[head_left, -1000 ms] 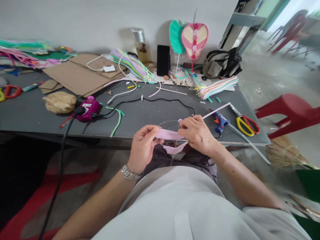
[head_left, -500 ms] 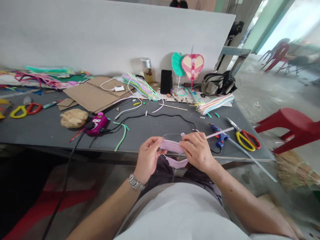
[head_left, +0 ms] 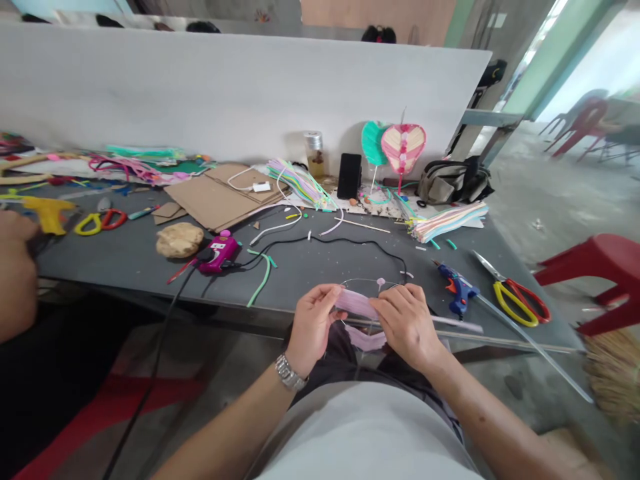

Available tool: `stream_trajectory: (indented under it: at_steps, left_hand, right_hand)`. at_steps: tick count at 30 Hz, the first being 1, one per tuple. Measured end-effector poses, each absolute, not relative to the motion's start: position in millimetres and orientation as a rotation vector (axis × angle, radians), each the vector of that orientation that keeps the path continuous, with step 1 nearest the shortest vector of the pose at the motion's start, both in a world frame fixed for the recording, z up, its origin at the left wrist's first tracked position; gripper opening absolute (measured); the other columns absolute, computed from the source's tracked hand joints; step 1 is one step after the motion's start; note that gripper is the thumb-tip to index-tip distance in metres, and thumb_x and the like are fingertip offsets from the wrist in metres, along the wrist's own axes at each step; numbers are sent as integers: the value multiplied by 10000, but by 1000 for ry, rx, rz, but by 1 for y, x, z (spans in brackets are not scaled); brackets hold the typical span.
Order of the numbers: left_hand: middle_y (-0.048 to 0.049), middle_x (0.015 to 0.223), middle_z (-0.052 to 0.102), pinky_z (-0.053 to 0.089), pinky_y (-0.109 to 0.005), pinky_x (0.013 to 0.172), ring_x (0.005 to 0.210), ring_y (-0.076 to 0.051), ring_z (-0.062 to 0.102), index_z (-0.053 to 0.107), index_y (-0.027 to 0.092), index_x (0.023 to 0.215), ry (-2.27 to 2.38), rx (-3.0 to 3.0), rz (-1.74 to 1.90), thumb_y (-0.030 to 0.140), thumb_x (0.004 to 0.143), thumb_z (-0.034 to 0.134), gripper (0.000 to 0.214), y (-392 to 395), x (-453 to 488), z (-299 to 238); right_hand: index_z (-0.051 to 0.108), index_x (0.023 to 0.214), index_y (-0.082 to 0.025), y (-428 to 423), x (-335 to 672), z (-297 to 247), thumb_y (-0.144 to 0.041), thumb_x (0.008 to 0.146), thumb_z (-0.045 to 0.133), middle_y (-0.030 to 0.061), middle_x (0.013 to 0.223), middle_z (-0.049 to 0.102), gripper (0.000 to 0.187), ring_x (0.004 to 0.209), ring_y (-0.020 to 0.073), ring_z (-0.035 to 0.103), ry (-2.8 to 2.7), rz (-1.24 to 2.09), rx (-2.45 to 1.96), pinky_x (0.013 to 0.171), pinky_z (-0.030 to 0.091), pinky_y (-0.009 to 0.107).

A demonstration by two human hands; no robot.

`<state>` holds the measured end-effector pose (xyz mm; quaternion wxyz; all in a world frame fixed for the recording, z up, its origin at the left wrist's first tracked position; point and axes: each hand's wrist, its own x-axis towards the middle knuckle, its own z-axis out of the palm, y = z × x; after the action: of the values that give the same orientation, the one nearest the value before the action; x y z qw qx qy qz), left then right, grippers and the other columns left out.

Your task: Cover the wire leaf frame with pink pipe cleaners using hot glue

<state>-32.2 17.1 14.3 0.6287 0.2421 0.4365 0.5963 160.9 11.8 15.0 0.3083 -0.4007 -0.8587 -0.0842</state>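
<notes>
Low at the table's front edge, my left hand point(head_left: 314, 323) pinches the left end of a band of lilac pipe cleaners point(head_left: 354, 303) between thumb and fingers. My right hand point(head_left: 407, 327) is closed on the band's right end. A loose lilac pipe cleaner point(head_left: 457, 325) sticks out to the right from under it. A thin wire loop point(head_left: 357, 280) arcs above the band, with a small lilac disc point(head_left: 381, 283) near it. Below hangs a second lilac section point(head_left: 367, 339), over my lap. Right of my hands lies a blue glue gun point(head_left: 461, 293) with a long clear glue stick.
Scissors point(head_left: 517, 303) lie at the right table edge. A purple power socket point(head_left: 220, 253) with a black cord and a stone point(head_left: 180, 240) are on the left. Pipe-cleaner bundles point(head_left: 300, 183), a phone point(head_left: 349, 176) and heart-shaped fans point(head_left: 404, 148) stand behind. A co-worker's arm point(head_left: 15, 280) is far left.
The view has shifted, so the table sits lower and further right. The loose pipe cleaner end has swung downward. A co-worker's arm has come into view at the left. My hands keep their hold.
</notes>
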Motion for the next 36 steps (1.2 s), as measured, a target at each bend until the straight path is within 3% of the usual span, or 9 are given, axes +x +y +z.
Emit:
stream_trajectory:
  at_steps: [28,36]
  left_hand:
    - [6,778,690,558,-205,542,669,-104,632,729,169,788,1007,658,1386,389,619,952,356,17,-28,9]
    - [-23,842,735,565,-204,564,718,-121,665,748,174,831,1003,698,1348,398,644,938,349,15,-27,12]
  right_hand:
    - [732,1033,-190,18,178,14,-104,1008,540,50,947,735,212,876,176,630,-2221,-44,-1026,833,376,357]
    - [721,940,-200,18,182,9,-71,982,507,46,944,713,253,885,179,607,-2242,-12,-1064,842,357,361]
